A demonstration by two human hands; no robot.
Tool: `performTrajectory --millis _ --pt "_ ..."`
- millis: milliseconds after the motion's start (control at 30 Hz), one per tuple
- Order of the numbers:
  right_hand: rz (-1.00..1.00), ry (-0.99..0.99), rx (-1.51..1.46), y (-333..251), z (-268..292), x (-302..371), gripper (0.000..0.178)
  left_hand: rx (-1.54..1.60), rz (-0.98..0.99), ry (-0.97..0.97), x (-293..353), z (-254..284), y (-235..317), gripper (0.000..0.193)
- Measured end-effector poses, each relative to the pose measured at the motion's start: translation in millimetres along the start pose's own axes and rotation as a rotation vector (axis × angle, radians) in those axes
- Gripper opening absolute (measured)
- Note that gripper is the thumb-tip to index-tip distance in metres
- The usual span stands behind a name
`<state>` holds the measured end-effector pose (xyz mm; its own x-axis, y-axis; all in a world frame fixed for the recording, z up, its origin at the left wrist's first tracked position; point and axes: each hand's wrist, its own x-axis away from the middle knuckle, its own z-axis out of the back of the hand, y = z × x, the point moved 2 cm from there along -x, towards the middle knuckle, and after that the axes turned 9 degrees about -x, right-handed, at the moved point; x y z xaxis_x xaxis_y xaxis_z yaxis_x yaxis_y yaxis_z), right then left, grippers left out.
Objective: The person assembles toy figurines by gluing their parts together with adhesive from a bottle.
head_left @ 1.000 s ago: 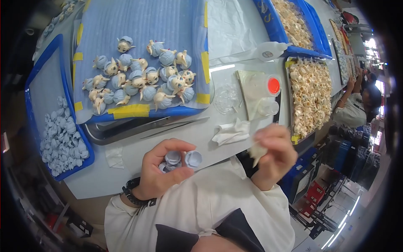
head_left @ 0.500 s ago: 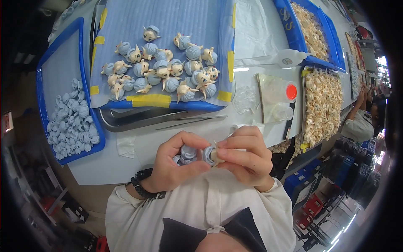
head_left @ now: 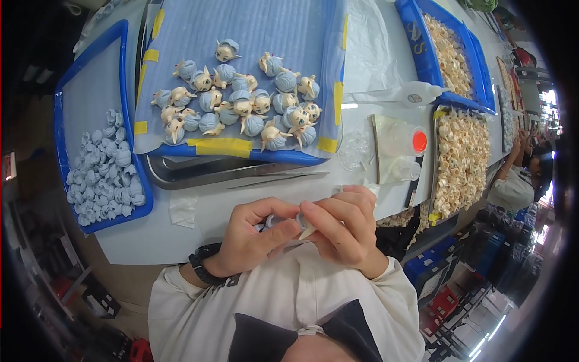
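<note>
Close to my chest, both hands are closed round a small doll head (head_left: pixel 306 229) with a pale pointed ear and blue-grey hair. My left hand (head_left: pixel 256 234) grips its hair side between thumb and forefinger. From the other side, the fingers of my right hand (head_left: pixel 347 228) press on it and cover most of it. Part of another blue-grey hair piece (head_left: pixel 272 221) shows inside the curl of my left hand. Beyond my hands, doll heads (head_left: pixel 241 104) with blue-grey hair lie grouped on a lined blue tray (head_left: pixel 283 157) edged with yellow tape.
On the left, a blue tray (head_left: pixel 145 208) holds loose hair pieces (head_left: pixel 108 172). Tweezers (head_left: pixel 280 178) lie before the middle tray. To the right are a white squeeze bottle (head_left: pixel 416 95), a red-topped jar (head_left: pixel 418 142) and trays of pale head parts (head_left: pixel 461 160). A co-worker (head_left: pixel 512 187) sits far right.
The doll head has turned and sunk lower between my fingers, so its ear now points down toward me. My right fingers have slid over its top, against my left fingertips.
</note>
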<state>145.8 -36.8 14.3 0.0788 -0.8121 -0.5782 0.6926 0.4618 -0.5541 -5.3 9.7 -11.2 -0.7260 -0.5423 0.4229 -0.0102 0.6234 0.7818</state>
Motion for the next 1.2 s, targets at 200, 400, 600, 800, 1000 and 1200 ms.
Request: performTrajectory --millis 200,400,600,800,1000,1200 --pt "-0.071 -0.105 -0.135 12.7 4.5 -9.5 0.038 -0.036 0.003 -0.023 2.5 1.5 1.5 0.026" --pt "-0.175 -0.187 -0.122 29.8 1.3 -32.8 0.041 0.263 -0.251 0.141 -1.6 9.5 -2.7 0.03" --pt "-0.216 -0.309 -0.053 33.2 -18.5 -52.0 0.039 0.432 -0.355 0.092 0.4 7.4 -0.5 0.041" --pt "-0.211 -0.126 0.094 48.1 -35.9 -83.6 0.042 0.443 -0.301 0.139 -2.7 3.4 0.4 0.035" --pt "-0.156 -0.172 -0.082 7.8 24.8 -51.5 0.033 0.425 -0.206 0.105 0.0 7.5 5.2 0.038" --pt "-0.63 0.167 1.04 102.8 209.8 78.9 0.036 -0.049 -0.252 -0.311 0.0 0.0 4.2 0.038"
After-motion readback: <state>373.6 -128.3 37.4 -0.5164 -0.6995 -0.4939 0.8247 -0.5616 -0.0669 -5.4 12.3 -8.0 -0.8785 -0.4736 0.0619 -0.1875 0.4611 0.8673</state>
